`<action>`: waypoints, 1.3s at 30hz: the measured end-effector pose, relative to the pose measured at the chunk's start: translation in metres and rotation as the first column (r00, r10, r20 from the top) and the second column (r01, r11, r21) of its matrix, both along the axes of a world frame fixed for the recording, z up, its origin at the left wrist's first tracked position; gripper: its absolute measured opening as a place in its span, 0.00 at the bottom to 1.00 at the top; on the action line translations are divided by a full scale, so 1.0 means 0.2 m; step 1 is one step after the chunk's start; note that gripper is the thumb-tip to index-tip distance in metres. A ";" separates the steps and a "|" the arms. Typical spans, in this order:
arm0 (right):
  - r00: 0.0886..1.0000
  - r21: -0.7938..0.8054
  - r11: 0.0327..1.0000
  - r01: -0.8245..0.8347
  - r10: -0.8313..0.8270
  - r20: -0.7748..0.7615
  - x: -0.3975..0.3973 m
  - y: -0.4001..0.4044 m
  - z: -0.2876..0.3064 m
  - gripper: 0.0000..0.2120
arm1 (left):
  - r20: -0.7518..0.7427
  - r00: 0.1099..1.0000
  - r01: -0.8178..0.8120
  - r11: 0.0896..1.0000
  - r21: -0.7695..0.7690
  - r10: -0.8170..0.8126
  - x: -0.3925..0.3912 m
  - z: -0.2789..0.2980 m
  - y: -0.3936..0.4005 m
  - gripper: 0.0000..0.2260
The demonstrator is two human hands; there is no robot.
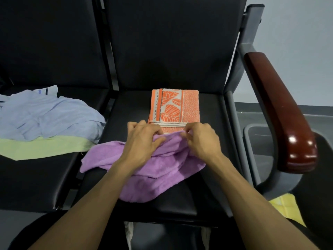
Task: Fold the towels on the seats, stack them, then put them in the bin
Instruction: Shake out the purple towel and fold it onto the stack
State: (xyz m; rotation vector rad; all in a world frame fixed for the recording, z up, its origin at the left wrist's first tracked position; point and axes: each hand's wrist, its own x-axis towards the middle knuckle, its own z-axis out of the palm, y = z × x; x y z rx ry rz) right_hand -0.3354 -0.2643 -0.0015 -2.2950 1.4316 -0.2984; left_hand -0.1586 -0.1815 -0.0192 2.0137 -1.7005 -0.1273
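We pinch the purple towel [155,170] edge with the fingers of both hands, left hand [142,141] and right hand [201,139]; next, square corners just short of the folded orange towel [174,107] beyond them.

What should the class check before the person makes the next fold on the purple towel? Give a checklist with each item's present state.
1. Both hands grip the purple towel: left hand and right hand pinch its far edge: ok.
2. Purple towel lies flat: bunched, not ok.
3. Orange towel folded: ok.
4. Purple towel clear of it: overlaps its near edge, not ok.
5. Blue towel and green towel folded: not ok.
6. Bin empty: cannot tell.
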 end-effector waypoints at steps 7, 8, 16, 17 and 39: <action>0.962 0.168 0.981 -0.093 0.045 0.269 0.06 0.04 -0.04 0.17 | -0.272 0.962 0.000 0.999 0.037 0.010 -0.02 0.02 -0.01 0.06; 0.932 0.232 0.971 -0.049 -0.039 0.360 0.07 0.04 -0.03 0.15 | -0.356 0.933 -0.033 0.998 0.054 0.051 -0.02 0.02 -0.02 0.06; 0.646 0.625 0.756 -0.195 -0.381 0.662 0.08 0.08 0.02 0.09 | -0.611 0.770 -0.159 0.983 0.095 0.184 -0.06 0.02 -0.03 0.03; 0.611 0.647 0.712 -0.274 -0.390 0.689 0.08 0.09 0.04 0.12 | -0.615 0.763 -0.174 0.979 0.102 0.199 -0.06 0.02 -0.03 0.03; 0.895 0.102 0.985 -0.142 0.084 0.438 0.09 0.07 -0.07 0.12 | -0.738 0.673 0.004 0.997 0.081 0.057 -0.06 0.06 -0.01 0.07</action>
